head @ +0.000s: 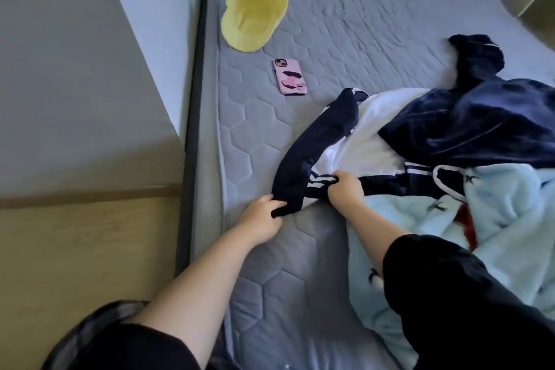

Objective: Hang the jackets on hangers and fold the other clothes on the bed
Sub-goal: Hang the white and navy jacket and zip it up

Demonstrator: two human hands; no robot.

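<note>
A navy and white jacket point(324, 135) with white stripes lies on the grey mattress point(345, 27) at the middle right. My left hand point(261, 219) pinches the end of its navy sleeve near the mattress's left edge. My right hand point(345, 188) grips the striped navy hem just to the right. A dark blue plush garment point(468, 117) is heaped over the jacket's right side. A light blue fleece garment point(495, 219) lies crumpled under my right forearm, partly covered by my black sleeve.
A yellow cap point(255, 13) sits at the far left of the mattress. A phone in a pink case point(290, 76) lies below it. A pale wall panel point(90, 69) and wooden floor point(75, 249) run along the bed's left side.
</note>
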